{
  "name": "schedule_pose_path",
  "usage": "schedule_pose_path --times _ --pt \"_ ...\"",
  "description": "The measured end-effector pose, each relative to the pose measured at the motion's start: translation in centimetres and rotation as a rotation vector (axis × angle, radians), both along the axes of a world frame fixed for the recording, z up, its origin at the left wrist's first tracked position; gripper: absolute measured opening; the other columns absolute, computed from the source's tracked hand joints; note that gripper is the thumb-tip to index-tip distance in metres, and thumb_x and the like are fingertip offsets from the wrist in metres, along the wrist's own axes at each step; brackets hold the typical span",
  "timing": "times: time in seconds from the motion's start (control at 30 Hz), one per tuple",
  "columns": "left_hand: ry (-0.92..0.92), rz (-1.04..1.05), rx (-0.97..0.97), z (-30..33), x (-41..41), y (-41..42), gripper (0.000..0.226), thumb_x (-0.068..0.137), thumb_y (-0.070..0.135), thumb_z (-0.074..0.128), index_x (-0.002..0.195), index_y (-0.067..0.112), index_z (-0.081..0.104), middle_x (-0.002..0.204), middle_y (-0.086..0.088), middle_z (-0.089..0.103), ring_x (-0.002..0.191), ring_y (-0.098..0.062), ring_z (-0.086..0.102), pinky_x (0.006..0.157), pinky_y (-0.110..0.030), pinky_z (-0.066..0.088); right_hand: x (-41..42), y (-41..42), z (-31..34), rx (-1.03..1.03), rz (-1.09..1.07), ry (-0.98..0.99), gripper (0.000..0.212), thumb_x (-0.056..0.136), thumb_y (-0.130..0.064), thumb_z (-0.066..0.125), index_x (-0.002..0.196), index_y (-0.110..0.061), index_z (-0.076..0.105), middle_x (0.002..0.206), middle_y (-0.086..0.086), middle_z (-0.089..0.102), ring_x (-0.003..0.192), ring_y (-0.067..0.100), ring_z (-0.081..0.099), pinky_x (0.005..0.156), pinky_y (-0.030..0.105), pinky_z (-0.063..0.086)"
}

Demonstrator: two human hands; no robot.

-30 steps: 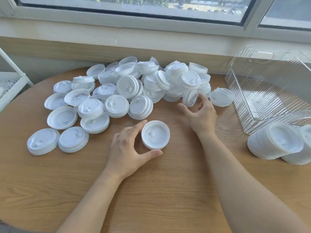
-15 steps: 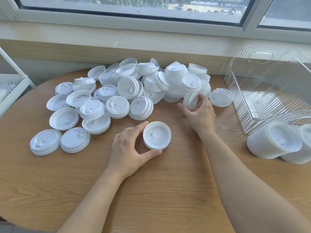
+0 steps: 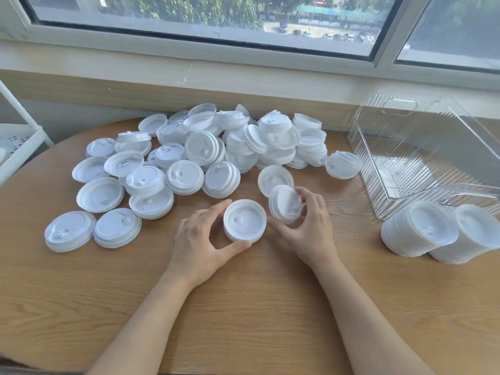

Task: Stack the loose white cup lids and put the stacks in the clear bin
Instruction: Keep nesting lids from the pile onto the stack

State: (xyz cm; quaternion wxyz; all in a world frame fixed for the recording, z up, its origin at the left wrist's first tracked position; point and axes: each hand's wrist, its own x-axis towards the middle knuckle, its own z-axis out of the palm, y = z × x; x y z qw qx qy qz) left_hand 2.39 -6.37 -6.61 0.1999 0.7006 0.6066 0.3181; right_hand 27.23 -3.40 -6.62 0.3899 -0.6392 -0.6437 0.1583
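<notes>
On the worktop [image 3: 243,307], the left hand [image 3: 200,244] still cups the small stack [image 3: 244,221]; the right hand [image 3: 305,228] has drawn back from the pile [image 3: 216,150], now pinching a tilted lid [image 3: 284,203] beside it.

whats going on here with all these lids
A person is sorting loose white plastic cup lids on a round wooden table. The left hand cups a small stack of lids resting on the table, while the right hand holds a single tilted lid beside it. Two finished stacks lie on their sides by the clear ribbed plastic bin, not in it.
</notes>
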Motion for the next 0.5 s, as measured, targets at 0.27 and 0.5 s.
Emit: schedule_pose_path --times 0.27,0.5 --pt "-0.002 -0.005 0.007 0.0 0.0 -0.1 0.092 0.069 0.091 0.059 0.146 0.042 0.05 0.126 0.023 0.062 0.121 0.002 0.053 0.107 -0.028 0.031 0.4 -2.3 -0.2 0.028 0.024 -0.016 0.092 0.069 -0.071 0.076 0.144 -0.023 0.051 0.137 -0.009 0.054 0.13 0.011 0.05 0.111 0.039 0.044" --pt "-0.017 -0.004 0.005 0.1 0.0 -0.2 0.09 0.069 0.089 0.062 0.145 0.042 0.051 0.125 0.024 0.061 0.119 0.002 0.054 0.107 -0.028 0.032 0.7 -3.2 -0.4 0.041 0.07 -0.245 0.095 0.073 -0.058 0.084 0.153 -0.024 0.046 0.142 -0.006 0.051 0.133 0.019 0.049 0.108 0.041 0.043"
